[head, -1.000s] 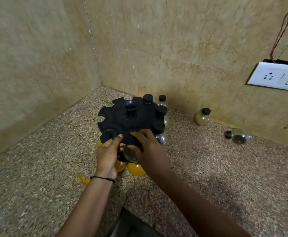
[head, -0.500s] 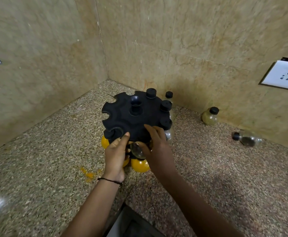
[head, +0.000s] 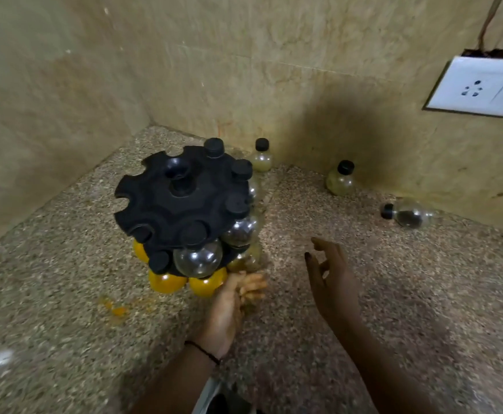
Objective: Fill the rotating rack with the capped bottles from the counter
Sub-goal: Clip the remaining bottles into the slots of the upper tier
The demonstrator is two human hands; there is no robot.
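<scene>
Both hands off rack (head: 184, 201) since prev — right hand (head: 331, 273) fingers spread, left hand (head: 232, 297) blurred.

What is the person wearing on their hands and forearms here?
Both forearms are bare, with no sleeves or gloves showing. The left hand has a thin dark thread band around its wrist. The right hand wears nothing visible.
</scene>
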